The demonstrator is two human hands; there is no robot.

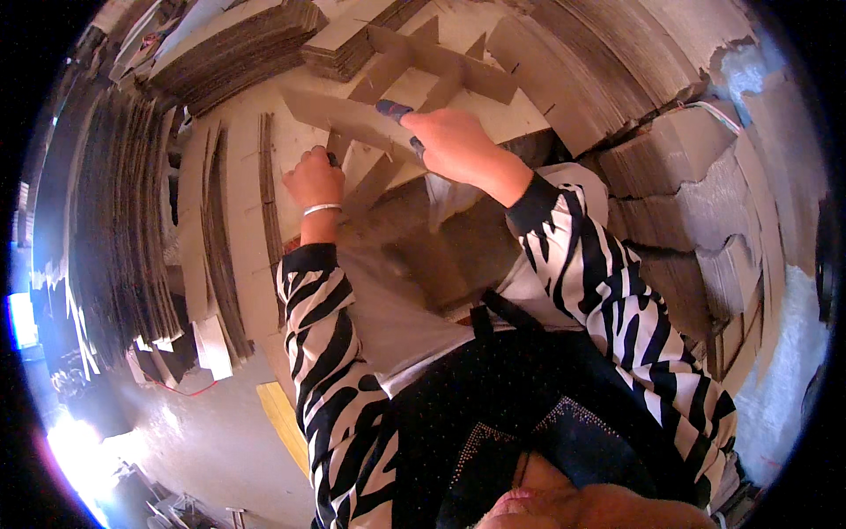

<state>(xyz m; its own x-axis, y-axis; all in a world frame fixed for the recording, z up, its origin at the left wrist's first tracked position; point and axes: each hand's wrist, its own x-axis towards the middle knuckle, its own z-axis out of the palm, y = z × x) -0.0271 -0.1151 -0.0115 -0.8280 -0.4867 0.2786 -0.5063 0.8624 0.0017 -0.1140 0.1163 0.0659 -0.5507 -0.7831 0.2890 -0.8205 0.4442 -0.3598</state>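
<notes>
Cardboard stacks (106,220) flank a pale table (242,145) bearing a cardboard grid (388,70).

The left hand (315,181) sits curled at ten o'clock; the right hand (460,150), near one o'clock, points toward ten.
</notes>
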